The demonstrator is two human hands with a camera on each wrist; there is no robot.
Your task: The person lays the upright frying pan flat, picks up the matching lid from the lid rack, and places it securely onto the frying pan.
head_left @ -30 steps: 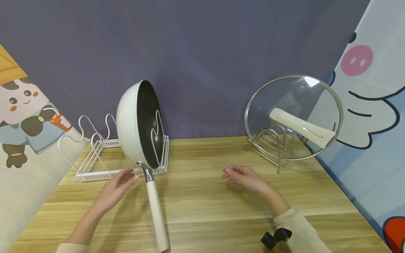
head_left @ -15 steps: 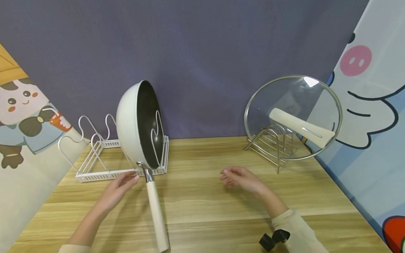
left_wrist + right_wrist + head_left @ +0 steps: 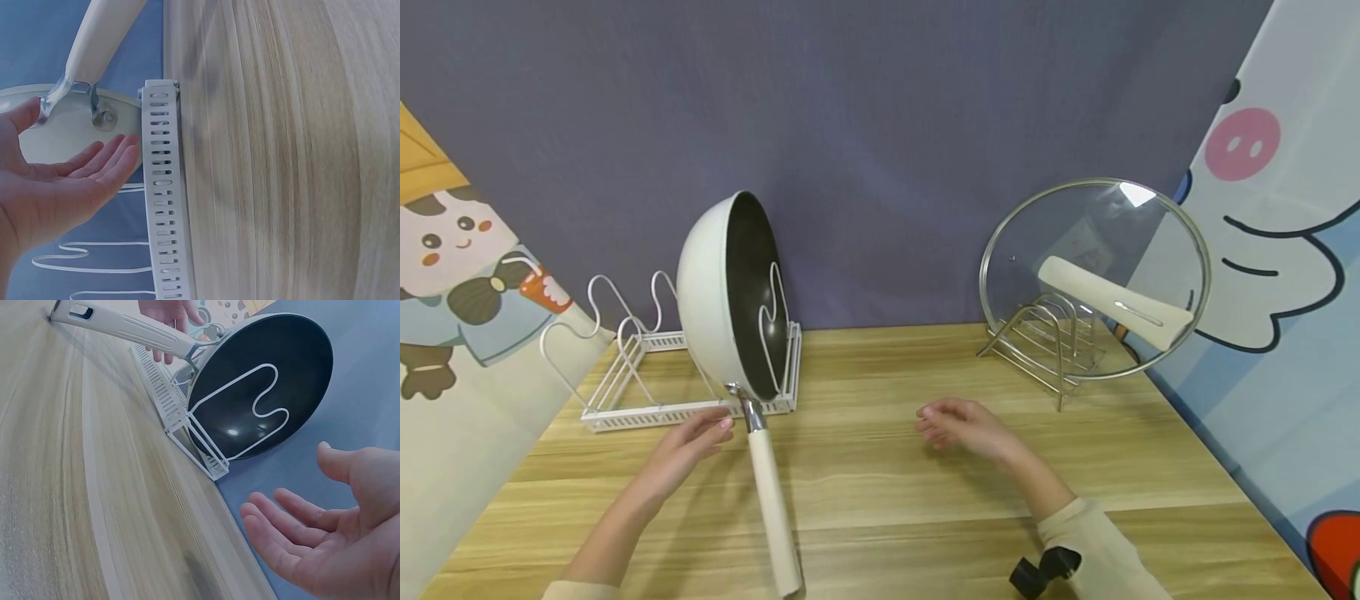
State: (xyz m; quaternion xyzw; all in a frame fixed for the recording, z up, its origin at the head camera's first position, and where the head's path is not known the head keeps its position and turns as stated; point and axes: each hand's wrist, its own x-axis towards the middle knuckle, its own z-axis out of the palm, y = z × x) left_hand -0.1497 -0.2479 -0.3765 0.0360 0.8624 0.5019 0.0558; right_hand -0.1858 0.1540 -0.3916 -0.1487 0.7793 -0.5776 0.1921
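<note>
A white wok (image 3: pixel 706 292) with a dark inside stands on edge in the white wire rack (image 3: pixel 662 414) at the left. Its cream handle (image 3: pixel 772 508) slants down toward the front of the table. Just left of the handle's metal neck, my left hand (image 3: pixel 679 450) hovers with relaxed fingers and holds nothing; the left wrist view has its fingers near the wok's underside (image 3: pixel 62 140). My right hand (image 3: pixel 966 429) is held over the middle right of the table, palm inward, fingers loosely bent and holding nothing. In the right wrist view the wok's dark inside (image 3: pixel 275 375) faces that hand.
A glass lid (image 3: pixel 1022 225) with a cream handle (image 3: pixel 1112 300) leans in a small metal stand (image 3: pixel 1060 375) at the back right. Behind the wooden table (image 3: pixel 880 500) rises a grey-blue wall (image 3: pixel 880 150). Printed cartoon panels flank both sides.
My right hand has drifted slightly left and a little lower. The left hand has shifted very slightly to the right and down. The wok and the lid have stayed in place.
</note>
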